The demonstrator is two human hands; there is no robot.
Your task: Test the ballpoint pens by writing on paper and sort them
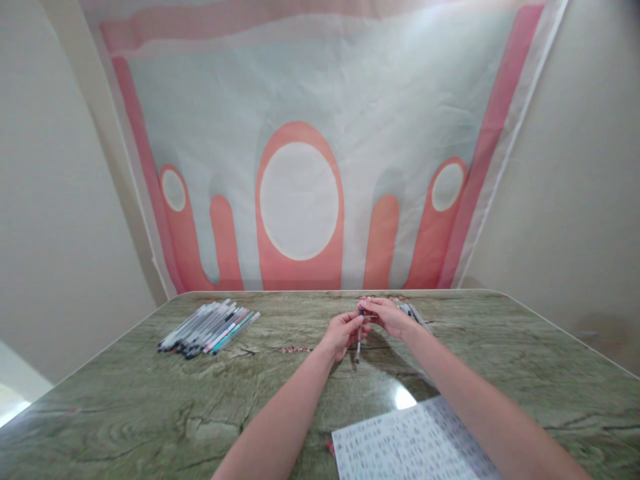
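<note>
A slim pen [358, 350] is held upright between my two hands over the table, its dark tip end toward me. My left hand [343, 332] grips the barrel between thumb and fingers. At the far, dark end of the pen, my right hand [386, 316] pinches with thumb and fingertips. Partly behind my right hand lie a few more pens [419, 316]. Far to the left is a pile of many pens [213, 328], mostly clear and grey with dark ends, plus pink and teal ones along its right side.
The wood-grain table [150, 413] has small printed flowers. A sheet covered in rows of marks [400, 443] lies near the front, partly under my right forearm, with a bright light reflection beyond it. A pink and white patterned cloth [300, 80] hangs behind the table's far edge.
</note>
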